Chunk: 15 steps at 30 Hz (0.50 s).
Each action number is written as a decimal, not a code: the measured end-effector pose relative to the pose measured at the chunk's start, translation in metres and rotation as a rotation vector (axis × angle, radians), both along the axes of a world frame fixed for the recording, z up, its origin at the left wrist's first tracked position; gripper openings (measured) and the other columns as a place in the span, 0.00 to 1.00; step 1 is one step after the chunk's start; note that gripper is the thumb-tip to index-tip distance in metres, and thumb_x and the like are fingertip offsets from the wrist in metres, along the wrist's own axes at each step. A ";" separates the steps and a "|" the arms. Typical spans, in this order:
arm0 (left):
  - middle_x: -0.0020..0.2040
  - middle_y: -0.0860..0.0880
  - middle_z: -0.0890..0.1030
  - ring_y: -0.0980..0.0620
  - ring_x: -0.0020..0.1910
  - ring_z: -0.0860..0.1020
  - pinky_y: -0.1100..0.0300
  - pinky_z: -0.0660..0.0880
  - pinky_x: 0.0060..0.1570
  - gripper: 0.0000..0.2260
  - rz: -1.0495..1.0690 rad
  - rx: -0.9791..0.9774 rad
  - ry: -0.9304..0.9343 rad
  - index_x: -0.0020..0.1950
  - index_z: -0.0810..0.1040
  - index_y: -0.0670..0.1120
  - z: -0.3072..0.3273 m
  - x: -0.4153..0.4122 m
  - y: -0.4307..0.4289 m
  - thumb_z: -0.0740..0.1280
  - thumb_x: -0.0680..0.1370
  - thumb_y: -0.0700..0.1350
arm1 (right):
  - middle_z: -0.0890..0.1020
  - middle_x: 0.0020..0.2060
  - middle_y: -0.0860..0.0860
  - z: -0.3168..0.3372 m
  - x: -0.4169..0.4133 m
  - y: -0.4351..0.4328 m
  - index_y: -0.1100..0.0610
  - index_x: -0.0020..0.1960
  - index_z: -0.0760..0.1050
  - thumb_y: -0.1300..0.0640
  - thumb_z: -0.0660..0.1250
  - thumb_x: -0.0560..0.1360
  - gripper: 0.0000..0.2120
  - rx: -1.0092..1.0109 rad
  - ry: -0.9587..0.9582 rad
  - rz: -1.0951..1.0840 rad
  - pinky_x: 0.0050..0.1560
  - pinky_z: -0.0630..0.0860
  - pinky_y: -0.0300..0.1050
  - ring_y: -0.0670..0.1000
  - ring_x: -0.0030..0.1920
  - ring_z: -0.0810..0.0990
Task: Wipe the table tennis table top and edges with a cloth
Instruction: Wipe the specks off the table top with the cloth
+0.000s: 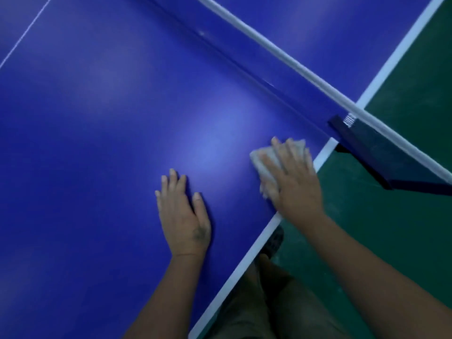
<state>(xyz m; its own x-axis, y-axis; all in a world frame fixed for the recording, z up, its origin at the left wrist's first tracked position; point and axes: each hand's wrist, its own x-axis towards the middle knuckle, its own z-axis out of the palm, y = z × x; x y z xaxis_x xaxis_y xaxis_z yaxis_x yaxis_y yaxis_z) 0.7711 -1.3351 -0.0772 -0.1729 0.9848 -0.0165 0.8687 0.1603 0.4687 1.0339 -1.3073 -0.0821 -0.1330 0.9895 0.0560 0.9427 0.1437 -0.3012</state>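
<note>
Blue table (97, 143), one cloth (264, 165) under flat right hand (294, 184), left hand (182, 214) spread flat

The floor (403, 216) is dark green, dimly lit.

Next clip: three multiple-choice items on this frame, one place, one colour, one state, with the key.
1. Where is the cloth? A) on the table top by the net B) on a chair C) draped over the net
2. What colour is the table top? A) green B) blue C) red
3. How is the left hand? A) gripping the cloth B) flat on the table top C) clenched
Key: A, the right hand presses it there near the side edge; B, the surface is blue; B, its fingers lie straight, holding nothing.
</note>
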 end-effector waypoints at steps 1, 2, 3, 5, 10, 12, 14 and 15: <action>0.87 0.46 0.63 0.46 0.88 0.54 0.44 0.50 0.87 0.24 -0.008 -0.030 0.035 0.82 0.69 0.42 0.001 0.020 -0.002 0.57 0.88 0.49 | 0.62 0.85 0.56 0.002 0.015 0.013 0.50 0.83 0.67 0.53 0.68 0.83 0.29 -0.022 -0.006 -0.114 0.83 0.52 0.70 0.65 0.85 0.59; 0.87 0.46 0.61 0.46 0.89 0.52 0.44 0.49 0.87 0.25 -0.018 -0.055 0.082 0.84 0.67 0.43 0.001 0.034 -0.005 0.56 0.88 0.51 | 0.60 0.86 0.56 0.004 0.021 0.022 0.50 0.84 0.66 0.54 0.68 0.83 0.30 -0.055 -0.003 -0.219 0.84 0.50 0.71 0.65 0.85 0.57; 0.88 0.46 0.60 0.45 0.89 0.51 0.43 0.49 0.87 0.26 -0.027 -0.072 0.128 0.85 0.65 0.43 0.001 0.044 -0.009 0.55 0.88 0.52 | 0.58 0.86 0.57 0.007 0.018 0.026 0.51 0.84 0.65 0.54 0.68 0.82 0.32 -0.086 0.000 -0.299 0.83 0.48 0.72 0.66 0.85 0.56; 0.88 0.46 0.59 0.44 0.89 0.52 0.42 0.50 0.87 0.27 -0.044 -0.076 0.180 0.86 0.64 0.43 -0.001 0.048 -0.014 0.55 0.88 0.52 | 0.59 0.85 0.60 0.008 -0.003 0.012 0.53 0.85 0.65 0.54 0.70 0.78 0.36 -0.055 -0.031 -0.247 0.82 0.52 0.74 0.69 0.84 0.58; 0.88 0.46 0.59 0.45 0.89 0.52 0.41 0.51 0.87 0.27 -0.044 -0.064 0.210 0.86 0.64 0.44 -0.003 0.047 -0.014 0.55 0.87 0.51 | 0.67 0.82 0.58 0.000 0.000 -0.047 0.47 0.81 0.72 0.54 0.70 0.79 0.30 0.070 -0.011 0.241 0.80 0.61 0.72 0.65 0.82 0.65; 0.88 0.46 0.60 0.45 0.89 0.52 0.41 0.51 0.87 0.27 -0.040 -0.062 0.221 0.86 0.64 0.44 -0.004 0.049 -0.013 0.55 0.87 0.51 | 0.65 0.84 0.57 -0.006 0.022 -0.035 0.48 0.82 0.71 0.55 0.65 0.81 0.28 0.044 0.064 -0.054 0.80 0.59 0.74 0.65 0.84 0.62; 0.88 0.45 0.60 0.45 0.89 0.52 0.41 0.51 0.87 0.27 -0.039 -0.064 0.224 0.86 0.64 0.44 -0.005 0.049 -0.014 0.56 0.87 0.51 | 0.57 0.87 0.55 -0.004 0.018 -0.024 0.49 0.84 0.65 0.53 0.57 0.84 0.28 -0.061 0.196 -0.368 0.81 0.54 0.73 0.64 0.86 0.51; 0.88 0.45 0.60 0.45 0.89 0.52 0.40 0.52 0.86 0.27 -0.039 -0.063 0.219 0.85 0.65 0.43 -0.005 0.048 -0.015 0.56 0.87 0.51 | 0.55 0.87 0.54 -0.003 0.007 -0.024 0.49 0.85 0.64 0.53 0.55 0.84 0.29 -0.074 0.232 -0.395 0.82 0.53 0.72 0.64 0.87 0.48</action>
